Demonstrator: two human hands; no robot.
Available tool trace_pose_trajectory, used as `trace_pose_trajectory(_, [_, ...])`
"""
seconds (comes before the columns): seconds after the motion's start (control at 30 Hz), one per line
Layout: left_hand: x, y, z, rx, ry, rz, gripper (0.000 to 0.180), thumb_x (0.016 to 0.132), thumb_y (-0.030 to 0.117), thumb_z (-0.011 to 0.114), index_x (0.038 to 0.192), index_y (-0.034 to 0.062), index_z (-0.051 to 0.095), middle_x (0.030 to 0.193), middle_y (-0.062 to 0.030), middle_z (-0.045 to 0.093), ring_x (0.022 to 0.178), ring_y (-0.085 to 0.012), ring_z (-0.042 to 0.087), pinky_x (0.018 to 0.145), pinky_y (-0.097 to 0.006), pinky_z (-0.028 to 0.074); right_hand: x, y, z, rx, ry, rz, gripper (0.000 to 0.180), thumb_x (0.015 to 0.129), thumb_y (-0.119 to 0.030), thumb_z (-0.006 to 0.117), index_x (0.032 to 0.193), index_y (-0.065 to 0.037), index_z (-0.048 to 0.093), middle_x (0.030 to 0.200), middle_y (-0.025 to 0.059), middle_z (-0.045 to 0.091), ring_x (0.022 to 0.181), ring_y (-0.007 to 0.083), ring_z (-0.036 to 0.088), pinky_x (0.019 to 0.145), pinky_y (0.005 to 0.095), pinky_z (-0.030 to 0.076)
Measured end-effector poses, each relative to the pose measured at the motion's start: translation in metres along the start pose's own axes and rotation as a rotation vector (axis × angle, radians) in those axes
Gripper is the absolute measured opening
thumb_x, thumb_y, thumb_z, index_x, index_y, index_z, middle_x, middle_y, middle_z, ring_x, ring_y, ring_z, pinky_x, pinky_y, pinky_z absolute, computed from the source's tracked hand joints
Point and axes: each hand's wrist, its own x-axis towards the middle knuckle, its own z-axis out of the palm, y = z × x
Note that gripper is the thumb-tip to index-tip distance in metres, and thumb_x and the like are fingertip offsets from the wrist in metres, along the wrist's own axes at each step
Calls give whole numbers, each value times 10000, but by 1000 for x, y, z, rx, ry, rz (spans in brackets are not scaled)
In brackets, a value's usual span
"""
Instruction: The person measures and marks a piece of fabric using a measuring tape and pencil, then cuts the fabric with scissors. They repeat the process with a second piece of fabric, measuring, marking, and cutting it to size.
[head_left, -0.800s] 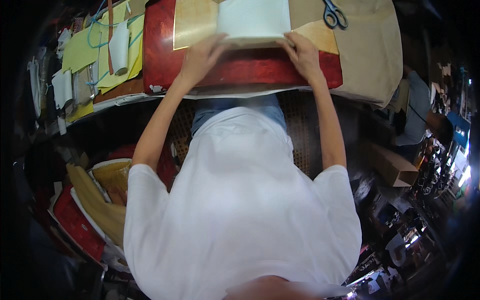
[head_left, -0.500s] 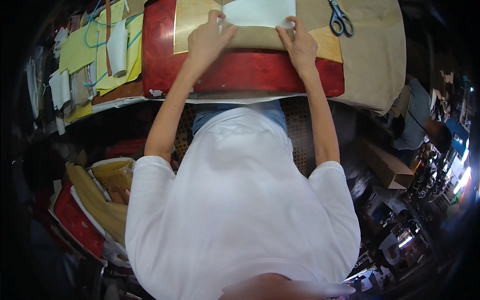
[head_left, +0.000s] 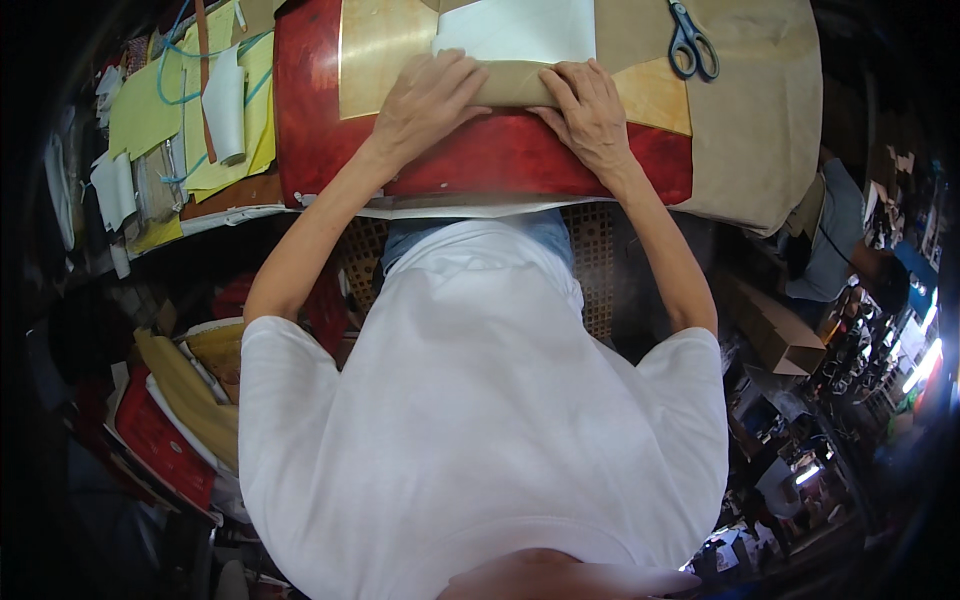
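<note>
A tan sheet (head_left: 513, 84), perhaps leather or fabric, is turned up into a rounded fold along its near edge. Beyond the fold its white face or a white sheet (head_left: 520, 33) shows. My left hand (head_left: 428, 100) lies over the left end of the fold, its fingers bent across the top and the thumb on the near side. At the other end my right hand (head_left: 590, 108) curls its fingers over the fold, thumb and forefinger at its near edge. Underneath is a red board (head_left: 480, 160) on the worktable. What lies inside the fold is hidden.
Blue-handled scissors (head_left: 692, 48) lie right of the work on a large tan sheet (head_left: 755, 120). Yellowish panels (head_left: 385, 60) flank the fold. To the left are yellow sheets (head_left: 140, 115), a white roll (head_left: 225, 105) and blue cord. A co-worker (head_left: 835, 235) sits at far right.
Both hands have moved a little nearer and closed down over the tan sheet, from pinching at the white part's corners to gripping the fold. My elbows have spread outward.
</note>
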Motion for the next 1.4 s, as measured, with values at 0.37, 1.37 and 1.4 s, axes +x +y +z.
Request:
trace_pose_trajectory(0.37, [62,-56,29,-484,-370,-439,310,908,384,623,995,87,640,811,-71,647,758,-258,641,644,-379,485,59,44,31,174,-200,425,271,883,-341,663,777,-104,585,639,54,532,617,275,559,577,405,457])
trace_pose_trajectory(1.37, [116,-100,54,-232,74,-76,279,853,287,687,1071,115,661,1055,-37,658,905,-241,625,789,-389,492,134,92,68,108,-81,468,275,922,-298,619,862,-30,614,810,221,643,796,379,631,682,444,491])
trace_pose_trajectory(1.4, [108,-92,56,-154,127,-20,301,840,286,696,1089,120,660,1077,-26,651,943,-226,621,819,-383,490,137,96,70,153,-54,493,261,926,-278,613,860,-25,607,769,214,640,732,390,631,642,462,489])
